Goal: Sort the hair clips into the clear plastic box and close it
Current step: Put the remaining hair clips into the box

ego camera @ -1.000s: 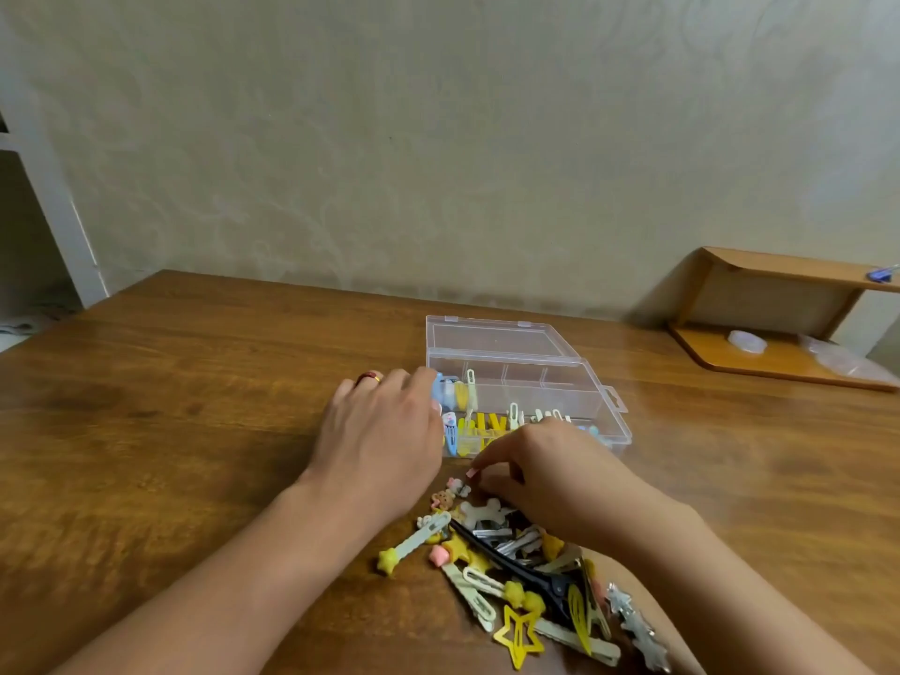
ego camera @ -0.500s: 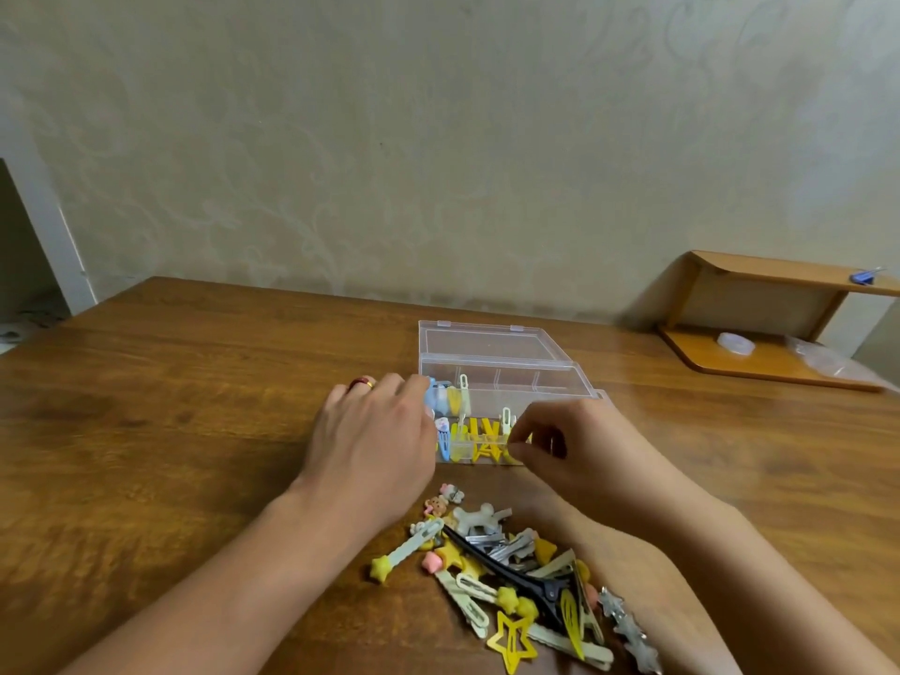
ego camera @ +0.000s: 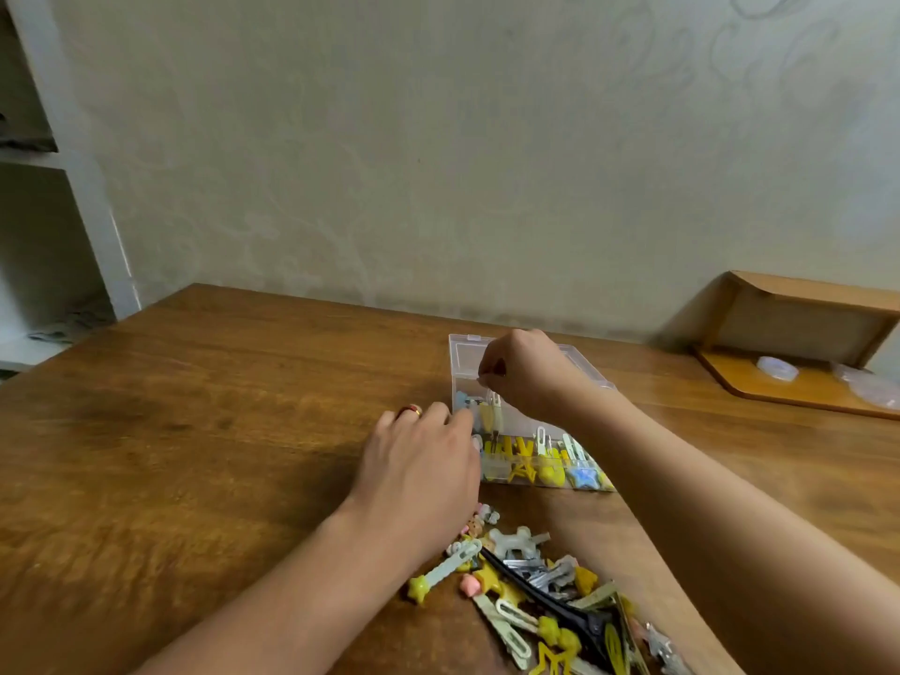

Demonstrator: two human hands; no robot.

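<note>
An open clear plastic box [ego camera: 593, 378] stands mid-table, its lid laid back towards the wall. Its near compartments hold yellow, white and blue hair clips [ego camera: 533, 457]. My right hand [ego camera: 528, 370] hovers over the box's far left part, its fingertips pinched on a small pale clip that is barely visible. On the table, my left hand [ego camera: 419, 467] rests with relaxed fingers touching the box's left side. A pile of loose hair clips [ego camera: 540, 594] lies in front of the box, between my forearms, with a long black clip [ego camera: 550, 606] across it.
A low wooden shelf [ego camera: 798, 304] sits at the right rear of the wooden table [ego camera: 219, 431], with clear round items [ego camera: 778, 368] on its base. A white shelving unit [ego camera: 92, 211] stands at the left. The wall runs close behind the box.
My right hand rose from the loose pile with pinched fingers and moved forward over the box's far left part. The left hand stayed beside the box.
</note>
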